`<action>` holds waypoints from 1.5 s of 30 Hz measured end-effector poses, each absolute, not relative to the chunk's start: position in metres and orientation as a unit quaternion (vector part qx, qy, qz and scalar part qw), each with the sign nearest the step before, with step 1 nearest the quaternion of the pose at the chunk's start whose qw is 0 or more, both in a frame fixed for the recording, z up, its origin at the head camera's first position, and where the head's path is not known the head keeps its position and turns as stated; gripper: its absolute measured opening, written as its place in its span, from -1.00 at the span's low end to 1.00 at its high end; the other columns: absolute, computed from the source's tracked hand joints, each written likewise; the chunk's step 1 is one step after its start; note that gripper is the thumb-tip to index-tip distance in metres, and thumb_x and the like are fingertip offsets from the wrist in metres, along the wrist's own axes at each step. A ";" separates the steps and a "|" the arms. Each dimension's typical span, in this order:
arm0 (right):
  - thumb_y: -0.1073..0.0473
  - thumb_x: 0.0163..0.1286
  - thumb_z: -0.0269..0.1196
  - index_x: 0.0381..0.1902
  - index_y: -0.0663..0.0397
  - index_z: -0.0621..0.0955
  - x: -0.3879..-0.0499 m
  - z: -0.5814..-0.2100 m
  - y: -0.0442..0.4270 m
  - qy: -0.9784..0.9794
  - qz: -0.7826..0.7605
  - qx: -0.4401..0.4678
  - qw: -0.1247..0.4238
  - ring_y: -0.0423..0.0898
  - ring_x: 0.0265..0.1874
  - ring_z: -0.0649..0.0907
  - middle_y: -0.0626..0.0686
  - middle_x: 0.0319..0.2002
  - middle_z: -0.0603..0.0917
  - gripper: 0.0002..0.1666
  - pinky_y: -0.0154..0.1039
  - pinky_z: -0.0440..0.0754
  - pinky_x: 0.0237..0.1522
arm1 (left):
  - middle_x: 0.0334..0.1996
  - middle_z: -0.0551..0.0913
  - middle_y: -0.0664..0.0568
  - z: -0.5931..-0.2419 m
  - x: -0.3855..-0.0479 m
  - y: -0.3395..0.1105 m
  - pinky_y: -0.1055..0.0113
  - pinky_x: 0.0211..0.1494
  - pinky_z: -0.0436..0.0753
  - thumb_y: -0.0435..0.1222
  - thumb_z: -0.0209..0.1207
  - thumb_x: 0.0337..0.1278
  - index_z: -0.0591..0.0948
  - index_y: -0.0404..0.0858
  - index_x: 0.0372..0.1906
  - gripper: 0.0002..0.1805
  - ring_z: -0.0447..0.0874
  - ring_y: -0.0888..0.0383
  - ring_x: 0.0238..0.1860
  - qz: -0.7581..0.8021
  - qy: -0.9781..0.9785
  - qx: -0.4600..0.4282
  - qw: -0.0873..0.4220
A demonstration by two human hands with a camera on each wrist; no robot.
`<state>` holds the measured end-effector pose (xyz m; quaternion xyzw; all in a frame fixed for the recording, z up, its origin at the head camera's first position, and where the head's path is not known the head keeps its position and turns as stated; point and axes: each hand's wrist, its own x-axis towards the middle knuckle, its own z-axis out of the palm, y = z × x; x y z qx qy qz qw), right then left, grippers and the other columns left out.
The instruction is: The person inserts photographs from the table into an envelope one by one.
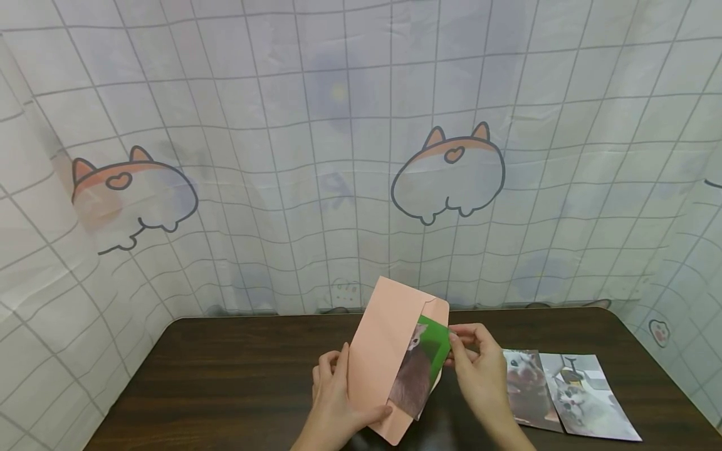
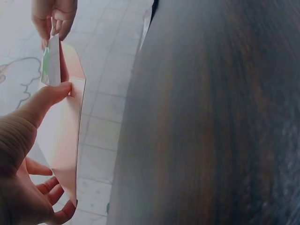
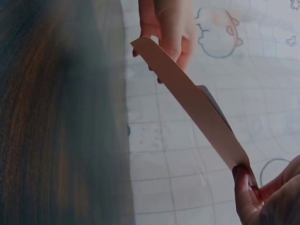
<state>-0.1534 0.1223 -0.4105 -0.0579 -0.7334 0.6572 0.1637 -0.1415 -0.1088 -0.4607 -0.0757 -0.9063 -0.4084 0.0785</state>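
Note:
A pink envelope [image 1: 376, 351] is held up at a tilt over the front of the table. My left hand [image 1: 338, 401] grips its lower left side, thumb across the front near the bottom corner. Out of its open right side sticks a photo card [image 1: 433, 344] with a grey cat on green, partly inside the envelope. My right hand [image 1: 479, 373] pinches the card's outer edge between thumb and fingers. In the left wrist view the envelope [image 2: 65, 126] shows edge-on, with the card [image 2: 52, 63] at its mouth. The right wrist view shows mostly the envelope's pink back [image 3: 192, 108].
Two cat photo cards, one brownish [image 1: 527, 388] and one pale [image 1: 589, 401], lie side by side on the right of the dark wood table [image 1: 225, 376]. Behind it hangs a white grid-patterned curtain [image 1: 293, 207] with cartoon animal prints.

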 end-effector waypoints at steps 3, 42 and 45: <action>0.47 0.54 0.17 0.07 0.50 0.56 -0.154 -0.410 0.123 -0.732 0.659 -0.059 0.164 -0.30 -0.51 0.74 0.30 -0.14 0.68 -0.79 -0.33 0.75 -0.37 | 0.22 0.34 -0.19 -0.461 -0.142 -0.108 -0.17 0.15 0.43 0.18 0.65 -0.35 0.35 -0.26 0.55 0.28 0.30 -0.15 0.18 -0.391 -0.912 -0.074 0.094; 0.39 0.24 0.51 0.05 0.28 0.73 -0.157 -0.407 0.135 -0.807 0.563 0.048 0.174 -0.34 -0.35 0.64 0.08 -0.26 0.73 -0.60 -0.37 0.68 -0.32 | 0.08 0.43 -0.05 -0.459 -0.141 -0.107 0.10 -0.01 0.56 0.13 0.67 -0.41 0.50 -0.38 0.43 0.19 0.31 0.05 0.03 -0.380 -0.916 -0.036 0.119; 0.35 0.15 0.59 0.12 0.22 0.73 -0.155 -0.406 0.137 -0.818 0.549 0.059 0.158 -0.27 -0.28 0.60 0.06 -0.19 0.69 -0.46 -0.36 0.67 -0.25 | 0.07 0.44 -0.06 -0.459 -0.142 -0.108 0.11 -0.02 0.55 0.13 0.67 -0.43 0.52 -0.37 0.41 0.18 0.31 0.06 0.02 -0.377 -0.917 -0.035 0.126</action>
